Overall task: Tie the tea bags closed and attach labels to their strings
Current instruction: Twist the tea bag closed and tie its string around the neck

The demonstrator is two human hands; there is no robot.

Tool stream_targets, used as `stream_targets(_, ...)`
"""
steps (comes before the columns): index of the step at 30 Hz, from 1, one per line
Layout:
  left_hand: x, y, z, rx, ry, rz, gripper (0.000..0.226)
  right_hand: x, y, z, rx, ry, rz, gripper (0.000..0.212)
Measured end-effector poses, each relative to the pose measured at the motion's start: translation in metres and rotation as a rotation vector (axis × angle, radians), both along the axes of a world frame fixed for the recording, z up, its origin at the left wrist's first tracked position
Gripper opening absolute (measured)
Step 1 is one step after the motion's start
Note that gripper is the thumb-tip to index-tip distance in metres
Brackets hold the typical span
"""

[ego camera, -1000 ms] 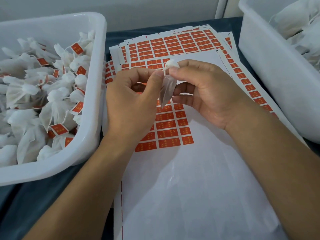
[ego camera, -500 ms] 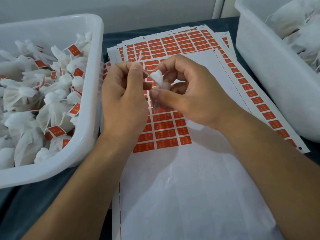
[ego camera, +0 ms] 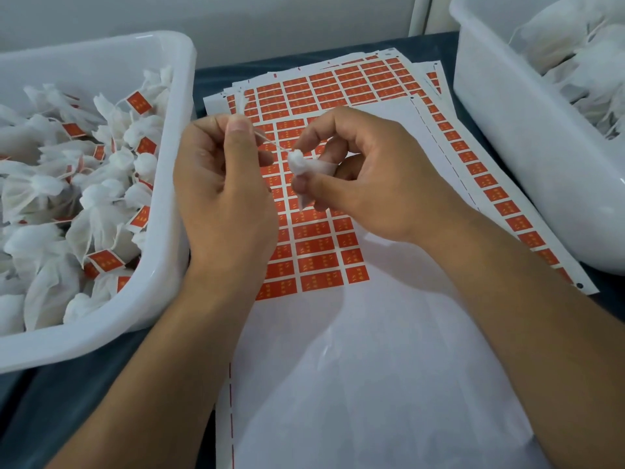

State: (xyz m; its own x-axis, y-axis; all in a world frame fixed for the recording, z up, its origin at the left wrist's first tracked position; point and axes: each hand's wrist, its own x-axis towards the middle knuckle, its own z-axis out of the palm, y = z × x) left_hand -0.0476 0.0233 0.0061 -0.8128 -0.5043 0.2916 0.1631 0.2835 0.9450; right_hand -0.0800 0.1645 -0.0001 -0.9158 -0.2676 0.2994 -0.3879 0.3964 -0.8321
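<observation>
A small white tea bag (ego camera: 306,170) hangs above the sticker sheets, its gathered top bunched. My right hand (ego camera: 365,177) pinches the bag between thumb and fingers. A thin string (ego camera: 270,142) runs taut from the bag's top to my left hand (ego camera: 223,184), which pinches it between thumb and forefinger; the string's loose end sticks up behind the fingers. Under both hands lies a sheet of orange labels (ego camera: 318,255), its lower part peeled bare.
A white tub (ego camera: 169,231) at the left holds several tied tea bags with orange labels. A second white tub (ego camera: 527,157) at the right holds unlabelled white bags. More label sheets (ego camera: 355,82) are stacked behind on the dark table.
The bag was held upright between both hands. My left hand has since drawn the string out to the left, and the right hand has turned the bag and lowered it slightly.
</observation>
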Motion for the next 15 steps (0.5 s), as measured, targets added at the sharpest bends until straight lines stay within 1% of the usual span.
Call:
stream_targets(2,-0.003,-0.002,-0.002,-0.035,-0.078,-0.041,0.023,-0.002,0.002,-0.003,0.073,-0.009,-0.027,0.024)
stream_targets(4,-0.007,-0.005,-0.007,-0.027,-0.213,-0.087,0.025,-0.006,0.006,-0.007,0.139,-0.04,-0.067,0.021)
stream_targets(6,-0.01,-0.008,-0.011,-0.011,-0.296,-0.103,0.02,-0.01,0.009,-0.01,0.15,-0.083,-0.107,0.019)
stream_targets(8,-0.012,-0.008,-0.011,-0.064,-0.316,-0.103,0.015,-0.013,0.01,-0.012,0.163,-0.105,-0.141,0.019)
stream_targets(12,-0.002,-0.012,-0.008,-0.269,-0.276,-0.077,0.031,-0.014,0.011,-0.015,0.158,-0.136,-0.158,0.026)
stream_targets(15,0.023,-0.023,-0.015,-0.417,-0.307,-0.134,0.035,-0.015,0.013,-0.017,0.15,-0.186,-0.143,0.03)
